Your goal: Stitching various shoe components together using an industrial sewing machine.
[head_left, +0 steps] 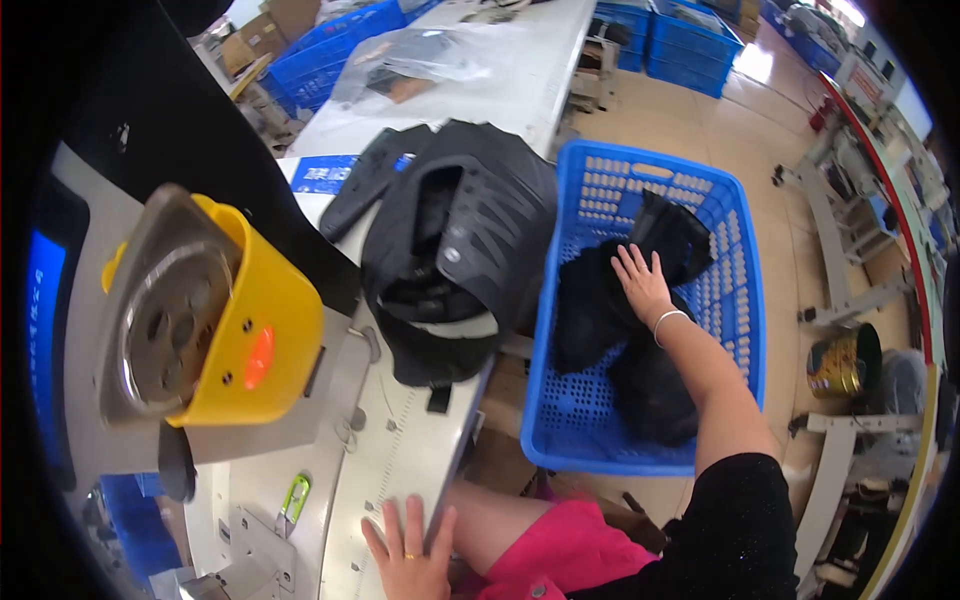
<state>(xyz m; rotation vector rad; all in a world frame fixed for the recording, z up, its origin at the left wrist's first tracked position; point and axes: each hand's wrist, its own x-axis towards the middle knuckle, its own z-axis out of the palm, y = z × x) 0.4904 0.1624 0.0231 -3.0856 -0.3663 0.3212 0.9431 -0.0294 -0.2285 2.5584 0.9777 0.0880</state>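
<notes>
My left hand lies with fingers spread on the front edge of the white work table, holding nothing. To the right, my right hand reaches into a blue plastic basket. Its fingers are stretched out over black fabric pieces, resting on or just above them; contact is hard to make out. More black pieces lie lower in the basket, partly behind my forearm. On the table between my hands sits a black backpack-like piece with an opening in its front and a strap beside it.
At the left stands a sewing machine with a yellow bin holding a metal dish. Green thread snips lie near the machine plate. Clear plastic covers the far table. Blue crates, a gold tin and metal stands are beyond the basket.
</notes>
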